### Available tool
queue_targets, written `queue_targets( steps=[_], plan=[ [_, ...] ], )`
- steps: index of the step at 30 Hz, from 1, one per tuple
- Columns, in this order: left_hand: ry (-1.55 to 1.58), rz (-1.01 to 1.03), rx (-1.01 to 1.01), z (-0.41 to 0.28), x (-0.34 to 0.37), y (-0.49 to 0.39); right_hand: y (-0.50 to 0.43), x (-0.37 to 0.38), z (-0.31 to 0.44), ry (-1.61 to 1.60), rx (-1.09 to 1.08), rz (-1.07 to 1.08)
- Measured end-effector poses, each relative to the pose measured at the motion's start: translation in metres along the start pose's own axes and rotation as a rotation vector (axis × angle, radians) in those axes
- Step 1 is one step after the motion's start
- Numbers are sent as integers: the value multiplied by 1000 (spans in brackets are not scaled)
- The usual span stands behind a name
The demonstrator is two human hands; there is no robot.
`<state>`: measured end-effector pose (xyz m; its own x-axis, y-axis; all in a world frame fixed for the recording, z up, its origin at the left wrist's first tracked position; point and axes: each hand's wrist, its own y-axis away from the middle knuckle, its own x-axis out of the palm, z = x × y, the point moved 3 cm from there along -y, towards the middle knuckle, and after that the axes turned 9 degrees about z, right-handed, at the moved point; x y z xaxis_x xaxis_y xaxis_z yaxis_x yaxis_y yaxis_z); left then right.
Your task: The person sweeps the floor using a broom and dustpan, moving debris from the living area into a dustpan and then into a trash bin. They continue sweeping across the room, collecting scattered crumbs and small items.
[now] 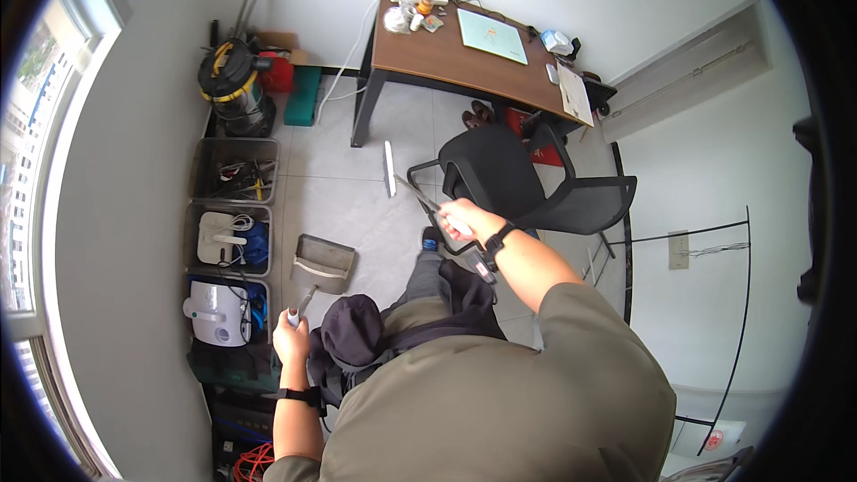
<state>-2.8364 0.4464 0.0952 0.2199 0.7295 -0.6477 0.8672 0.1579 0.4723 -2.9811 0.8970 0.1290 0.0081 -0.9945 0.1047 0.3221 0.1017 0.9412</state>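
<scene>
My right hand (466,219) is closed around the pale handle of a long-handled broom. Its narrow head (390,169) rests on the grey tiled floor, left of the black office chair (495,171). In my left hand (291,337) is the handle of a grey dustpan. The dustpan's wide scoop (325,264) lies at the floor beside the plastic bins, its inside facing up; whether it holds any dirt I cannot tell. The broom head and the dustpan are apart.
A brown desk (428,53) bears a laptop (492,36) and small items. Along the left wall stand a wet-dry vacuum (234,84) and several plastic bins (234,140). Shoes (477,114) lie under the desk. A thin black metal frame (748,281) stands at the right.
</scene>
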Motion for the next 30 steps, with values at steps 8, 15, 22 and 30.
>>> queue_targets(
  steps=[8, 15, 22, 30],
  plan=[
    [32, -13, -243, -49, 20, -38, -183, -76, 159, -265, -287, -40],
    [86, -17, -307, -90, 39, -84, -428, -230, 265, 192, -141, -396],
    [-147, 32, -441, -91, 44, -91, -516, -222, 281, 720, -191, -451],
    [-113, 52, -461, -87, 43, -90, -468, -149, 238, 1003, 72, -423]
  ],
)
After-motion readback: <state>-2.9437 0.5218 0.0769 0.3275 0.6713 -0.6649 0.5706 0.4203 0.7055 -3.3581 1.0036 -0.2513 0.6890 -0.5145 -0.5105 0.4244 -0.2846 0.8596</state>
